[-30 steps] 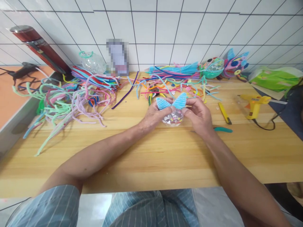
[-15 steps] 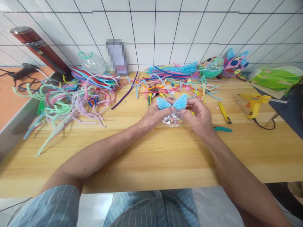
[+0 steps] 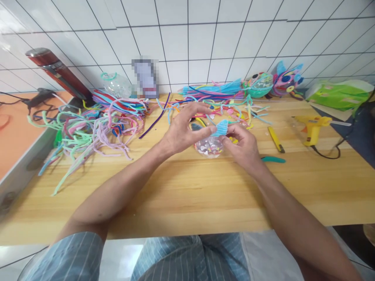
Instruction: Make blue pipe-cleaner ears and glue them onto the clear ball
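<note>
Surface [image 3: 187, 195]: wooden, pipe-cleaner heaps at back. Clear ball [image 3: 208, 147]: mid-surface, right hand [image 3: 243, 146] fingers pinching its blue fin [image 3: 220, 128]. Left hand [image 3: 181, 130]: lifted off since a second ago, fingers spread (holding nothing); second fin released.

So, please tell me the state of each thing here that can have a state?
left hand: raised, fingers spread, open
right hand: gripping the clear plastic ball
clear plastic ball of sequins: held, light blue ribbed fin on top
yellow glue gun: lying on the wooden table, cord attached
yellow utility knife: lying flat
</note>
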`<state>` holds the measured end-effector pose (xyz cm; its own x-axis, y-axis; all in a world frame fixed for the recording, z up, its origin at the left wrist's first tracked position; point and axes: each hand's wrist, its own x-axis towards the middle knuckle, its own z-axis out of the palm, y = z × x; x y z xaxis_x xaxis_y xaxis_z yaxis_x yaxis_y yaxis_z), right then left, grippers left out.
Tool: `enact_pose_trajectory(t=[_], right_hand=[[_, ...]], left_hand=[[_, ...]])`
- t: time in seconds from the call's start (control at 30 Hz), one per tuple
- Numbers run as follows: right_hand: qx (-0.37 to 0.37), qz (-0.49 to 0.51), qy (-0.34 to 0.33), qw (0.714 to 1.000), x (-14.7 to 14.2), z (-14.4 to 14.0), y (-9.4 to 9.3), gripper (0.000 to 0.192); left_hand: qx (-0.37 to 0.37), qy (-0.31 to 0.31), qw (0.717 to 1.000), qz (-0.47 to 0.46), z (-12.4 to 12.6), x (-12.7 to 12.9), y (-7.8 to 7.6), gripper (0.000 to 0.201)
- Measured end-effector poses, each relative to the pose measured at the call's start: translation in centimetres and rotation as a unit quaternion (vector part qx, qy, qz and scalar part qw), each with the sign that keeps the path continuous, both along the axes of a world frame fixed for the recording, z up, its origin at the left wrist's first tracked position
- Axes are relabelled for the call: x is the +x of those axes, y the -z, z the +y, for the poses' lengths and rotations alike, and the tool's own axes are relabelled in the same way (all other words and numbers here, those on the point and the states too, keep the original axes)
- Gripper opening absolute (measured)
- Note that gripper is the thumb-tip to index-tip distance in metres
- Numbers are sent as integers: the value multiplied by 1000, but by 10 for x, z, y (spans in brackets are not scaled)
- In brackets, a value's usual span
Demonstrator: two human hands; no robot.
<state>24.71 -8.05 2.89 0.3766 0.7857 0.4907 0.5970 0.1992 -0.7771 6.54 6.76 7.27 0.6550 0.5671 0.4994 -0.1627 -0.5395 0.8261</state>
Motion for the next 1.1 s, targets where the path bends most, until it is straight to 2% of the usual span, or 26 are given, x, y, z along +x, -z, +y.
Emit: enact_pose_trajectory(t=[0.07,0.17,0.33,0.47,0.83,1.1], right_hand=[[-2,2,-4,1000,0,0,0,7],[2,2,-8,1000,0,1,1,10],[9,-18,-4,1000,2,2,1,5],[13,-61,8,998,6,2,-1,6],[42,-219,35,974,9,-2,-7,12],[-4,-183,1,983,13,-9,-20,13]], left_hand=[[82,22,996,32,-4,1,-10,28],[159,43,981,104,-8,8,-16,15],[223,30,947,231,-5,21,-21,9],[267,26,920,287,-3,25,-30,5],[324,26,888,324,-5,30,-34,10],[316,47,895,311,-3,30,-30,14]])
